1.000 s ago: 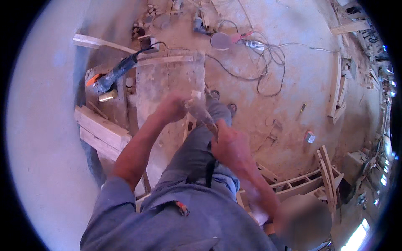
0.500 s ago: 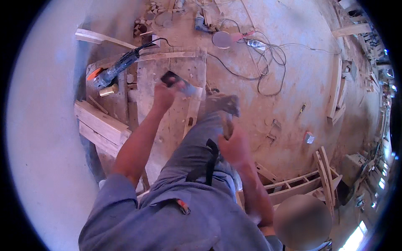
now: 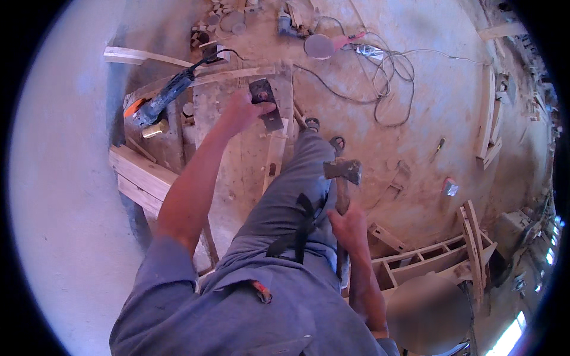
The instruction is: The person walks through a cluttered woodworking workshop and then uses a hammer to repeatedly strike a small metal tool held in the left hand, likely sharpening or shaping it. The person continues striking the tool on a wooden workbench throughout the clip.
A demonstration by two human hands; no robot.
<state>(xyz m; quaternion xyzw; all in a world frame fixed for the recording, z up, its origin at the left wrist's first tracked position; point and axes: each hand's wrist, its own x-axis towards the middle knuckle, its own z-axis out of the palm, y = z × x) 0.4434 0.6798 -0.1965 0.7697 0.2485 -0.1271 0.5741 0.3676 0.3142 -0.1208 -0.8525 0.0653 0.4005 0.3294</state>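
Note:
My left hand (image 3: 240, 111) is closed on a dark oblong block (image 3: 272, 118), with the thumb laid across its face. The block has a lighter spot near its middle, and its exact kind cannot be made out. It is over a worn wooden workbench top (image 3: 222, 139), near a pale wooden bar (image 3: 275, 155). Closer to my body, my right hand (image 3: 349, 226) grips the wooden handle of a hatchet (image 3: 342, 170) just below its head. The hatchet is upright beside my leg, its wider end to the right and apart from the block.
A blue-black angle grinder (image 3: 166, 98) lies at the bench's left, beside a yellowish cylinder (image 3: 155, 129). Thick timber (image 3: 142, 177) stands nearer me. A loose cable (image 3: 380, 89) and a disc sander (image 3: 320, 46) are on the dusty floor. Wooden frames (image 3: 430, 258) sit at lower right.
The hatchet has moved right and toward me, away from the block. My left hand has gone slightly farther out, and the block has turned to show its broad face.

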